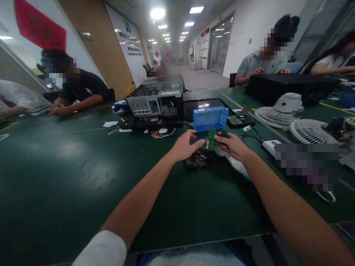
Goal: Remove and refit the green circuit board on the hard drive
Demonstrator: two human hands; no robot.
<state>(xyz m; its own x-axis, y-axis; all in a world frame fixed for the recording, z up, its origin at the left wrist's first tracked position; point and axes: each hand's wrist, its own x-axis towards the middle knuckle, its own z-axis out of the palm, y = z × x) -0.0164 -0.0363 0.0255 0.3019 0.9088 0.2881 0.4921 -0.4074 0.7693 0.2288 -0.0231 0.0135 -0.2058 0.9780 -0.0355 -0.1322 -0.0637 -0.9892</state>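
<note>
My left hand [185, 146] pinches the left edge of a small green circuit board [211, 139] held above a dark drive-like unit [201, 159] lying on the green table [83, 177]. On the board's right side, my right hand [231, 145] is closed round a dark-handled tool, probably a screwdriver [225, 136]. Just beyond both hands stands a blue plastic box [210, 118].
An opened computer case [156, 103] and a black panel [205, 107] lie behind. Another circuit board [235, 120], white fan parts [280, 109] and cables sit to the right. Other people sit at the left and far right edges of the table.
</note>
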